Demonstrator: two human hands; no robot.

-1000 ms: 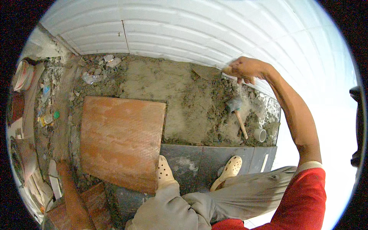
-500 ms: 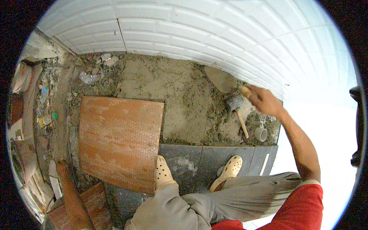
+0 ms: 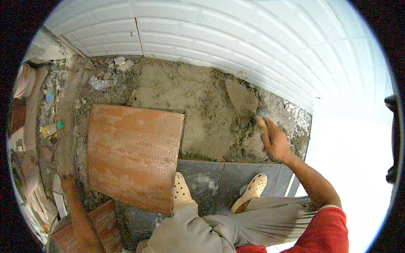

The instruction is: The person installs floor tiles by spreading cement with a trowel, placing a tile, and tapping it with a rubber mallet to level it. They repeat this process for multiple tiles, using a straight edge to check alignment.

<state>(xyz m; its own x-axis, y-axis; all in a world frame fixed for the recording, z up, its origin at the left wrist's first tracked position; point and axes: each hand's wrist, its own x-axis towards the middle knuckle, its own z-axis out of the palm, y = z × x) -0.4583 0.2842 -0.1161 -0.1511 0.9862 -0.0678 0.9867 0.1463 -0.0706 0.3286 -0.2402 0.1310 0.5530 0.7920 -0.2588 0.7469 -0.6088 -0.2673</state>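
Note:
My right hand [image 3: 274,139] is closed round the wooden handle of a trowel [image 3: 241,99]. Its broad, mortar-smeared blade points away from me over the grey mortar bed [image 3: 166,84], near the white wall. A rubber mallet [image 3: 263,112] is mostly hidden behind this hand; only a bit of its grey head shows. Next to my wrist, the rim of a pale cup [image 3: 291,148] peeks out. Far to the left, my left hand [image 3: 68,185] rests low beside a pale strip [image 3: 60,198]; its fingers are too dark and small to make out.
A large orange-brown tile [image 3: 135,156], ridged side up, lies left of my feet. Dark tiles [image 3: 242,173] run under my clogs [image 3: 180,189]. Rubble and a clear plastic scrap [image 3: 99,83] fill the far left corner. White panelled wall [image 3: 202,33] bounds the far side.
My right hand has come nearer and to the left with the trowel, now covering the mallet and most of the cup. The left hand stays in place.

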